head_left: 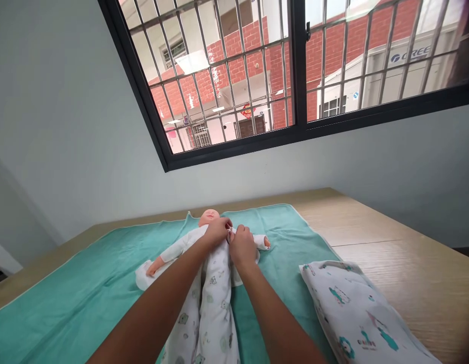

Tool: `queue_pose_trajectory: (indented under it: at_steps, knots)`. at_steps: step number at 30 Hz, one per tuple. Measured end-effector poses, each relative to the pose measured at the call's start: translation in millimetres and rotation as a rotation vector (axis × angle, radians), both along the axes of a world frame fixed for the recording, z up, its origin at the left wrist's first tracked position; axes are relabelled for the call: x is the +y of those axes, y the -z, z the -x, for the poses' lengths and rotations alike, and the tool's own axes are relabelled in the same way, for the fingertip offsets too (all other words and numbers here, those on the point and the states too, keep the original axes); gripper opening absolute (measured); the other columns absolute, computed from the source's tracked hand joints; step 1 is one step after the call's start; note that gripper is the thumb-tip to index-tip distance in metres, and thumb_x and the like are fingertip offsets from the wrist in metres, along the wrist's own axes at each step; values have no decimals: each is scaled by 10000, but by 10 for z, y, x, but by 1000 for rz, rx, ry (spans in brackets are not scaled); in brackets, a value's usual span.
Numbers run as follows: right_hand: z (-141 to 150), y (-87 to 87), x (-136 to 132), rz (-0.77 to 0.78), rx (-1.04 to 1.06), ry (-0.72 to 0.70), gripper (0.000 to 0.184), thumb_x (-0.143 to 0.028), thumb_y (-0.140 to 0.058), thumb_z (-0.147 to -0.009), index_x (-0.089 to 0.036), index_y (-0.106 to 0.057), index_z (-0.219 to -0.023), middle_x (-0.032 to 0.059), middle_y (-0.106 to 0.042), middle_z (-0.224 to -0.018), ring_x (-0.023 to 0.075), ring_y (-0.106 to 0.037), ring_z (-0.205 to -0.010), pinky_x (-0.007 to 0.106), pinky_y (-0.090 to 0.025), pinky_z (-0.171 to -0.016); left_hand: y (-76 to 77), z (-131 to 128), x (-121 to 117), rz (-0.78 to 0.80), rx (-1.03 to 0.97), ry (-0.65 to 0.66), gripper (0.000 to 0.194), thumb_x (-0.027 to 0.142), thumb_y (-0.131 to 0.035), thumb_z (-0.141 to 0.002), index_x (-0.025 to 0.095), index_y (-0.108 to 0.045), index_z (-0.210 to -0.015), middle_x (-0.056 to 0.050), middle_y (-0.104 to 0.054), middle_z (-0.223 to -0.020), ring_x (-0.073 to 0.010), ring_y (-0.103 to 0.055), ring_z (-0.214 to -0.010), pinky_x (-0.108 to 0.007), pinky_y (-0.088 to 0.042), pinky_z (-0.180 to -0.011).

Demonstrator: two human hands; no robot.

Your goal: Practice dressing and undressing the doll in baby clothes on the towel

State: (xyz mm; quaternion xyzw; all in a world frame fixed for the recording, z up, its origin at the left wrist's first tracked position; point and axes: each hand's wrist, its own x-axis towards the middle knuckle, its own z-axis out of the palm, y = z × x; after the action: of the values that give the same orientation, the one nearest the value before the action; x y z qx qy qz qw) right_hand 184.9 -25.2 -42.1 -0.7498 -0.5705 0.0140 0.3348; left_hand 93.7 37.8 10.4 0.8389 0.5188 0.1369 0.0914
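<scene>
A baby doll (209,217) lies on its back on a green cloth (105,273), its head toward the window. It has a white long-sleeved top (183,244) and white printed trousers (215,298). My left hand (218,230) and my right hand (242,246) meet at the doll's upper chest and shoulder, on the right. The fingers of both are pinched together on the white top there, close to each other. Just what part of the top lies between the fingertips is too small to make out. The doll's arms stretch out to both sides.
A folded white printed cloth bundle (356,313) rests at the right, partly on the green cloth and partly on the wooden table (393,242). Behind the table stands a pale wall (249,177) with a dark-framed, barred window (298,124).
</scene>
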Motion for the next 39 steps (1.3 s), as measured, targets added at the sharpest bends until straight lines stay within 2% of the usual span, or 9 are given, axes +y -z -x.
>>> queue_pose_trajectory:
  at_steps: [4,8,12,17,21,27,30,34,39]
  knots:
    - [16,47,14,61,38,-25,347,-455,-521,-934,-154,-528,-1106,143,-609,-1096,274,-630,-937,315,-416,-680,-57,35,12,103,-73,24,445,5,-479,-769,181,-631,-1149,-48,-687,-1202,-129,-673,-970,-186,-515,-797]
    - [28,128,50,28,71,-131,232,-343,-492,-956,-161,-532,-1093,106,-643,-1054,239,-624,-966,291,-376,-692,-68,28,-48,130,-54,57,473,22,-421,-830,208,-596,-1229,-34,-695,-1170,-110,-684,-911,-185,-528,-774]
    - [0,235,75,7,93,-133,161,-235,-518,-916,-178,-533,-1066,81,-659,-1045,220,-626,-942,281,-321,-657,-32,-11,-108,50,62,57,427,35,-520,-777,210,-617,-1155,-46,-669,-1167,-152,-657,-981,-236,-520,-836]
    - [-67,279,79,-5,84,-147,121,-199,-497,-905,-199,-533,-1021,52,-675,-953,202,-623,-843,284,-260,-633,21,-82,-190,-105,286,3,248,121,-545,-812,123,-625,-1047,-155,-617,-1144,-267,-620,-1019,-378,-505,-866]
    - [-130,241,77,14,111,-106,122,-214,-513,-899,-210,-550,-1014,38,-664,-957,195,-608,-850,289,-249,-636,8,-125,-260,-156,424,-11,217,158,-537,-849,108,-648,-1029,-164,-619,-1103,-281,-597,-1067,-376,-477,-904]
    - [-170,224,90,-119,28,-20,147,-197,-528,-899,-202,-592,-1031,51,-607,-1066,192,-556,-915,298,-296,-685,8,-200,-273,-136,557,31,228,225,-512,-888,154,-704,-989,-155,-611,-1149,-286,-602,-1064,-412,-466,-911]
    - [-148,231,86,-177,-24,-20,144,-173,-534,-887,-203,-619,-999,63,-596,-1053,221,-521,-972,312,-317,-740,25,-241,-235,-109,607,66,271,214,-480,-907,159,-684,-1078,-160,-620,-1171,-284,-608,-1062,-429,-463,-911]
    - [-126,237,68,-169,-29,-4,225,-134,-541,-857,-195,-614,-1060,84,-591,-1083,242,-503,-1005,325,-328,-773,6,-264,-169,-61,656,113,274,251,-515,-899,170,-661,-1116,-141,-661,-1147,-296,-603,-1087,-429,-472,-908]
    - [-144,246,79,-148,-60,-1,242,-224,-537,-904,-188,-589,-1137,93,-590,-1121,256,-499,-1025,345,-335,-807,-5,-259,-105,-44,683,139,295,287,-599,-852,219,-650,-1134,-115,-666,-1190,-303,-588,-1128,-447,-471,-931]
